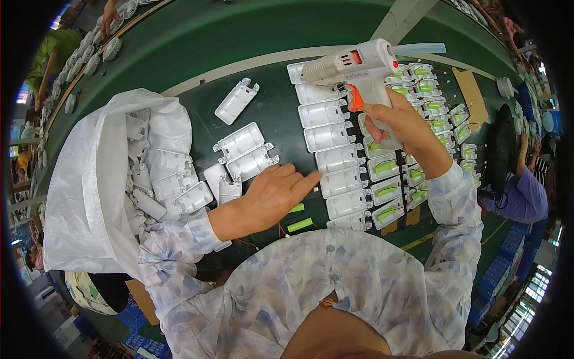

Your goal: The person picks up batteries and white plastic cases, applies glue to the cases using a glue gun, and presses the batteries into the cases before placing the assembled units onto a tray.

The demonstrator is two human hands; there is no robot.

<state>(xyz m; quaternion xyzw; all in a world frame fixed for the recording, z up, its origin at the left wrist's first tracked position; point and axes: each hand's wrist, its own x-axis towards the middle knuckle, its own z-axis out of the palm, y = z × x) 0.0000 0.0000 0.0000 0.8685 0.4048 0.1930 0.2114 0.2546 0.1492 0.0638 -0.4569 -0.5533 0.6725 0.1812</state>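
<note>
My right hand (403, 122) is wrapped around the grip of a white glue gun (365, 66) with an orange trigger. Its nozzle points left over the top of a column of empty white plastic casings (335, 137). A clear glue stick (421, 49) sticks out of the gun's rear. Lower down, my left hand (269, 194) reaches in with the index finger stretched out, its tip beside the column's left edge. The other fingers are loosely bent, and I see nothing held in them. Green battery cells (300, 225) with thin wires lie just below that hand.
A white woven sack (89, 179) spilling casings stands at the left. Loose casings (239, 140) lie between it and the column. At the right are several casings fitted with green cells (427, 90) and a brown cardboard piece (470, 99). Other people work along the outer benches.
</note>
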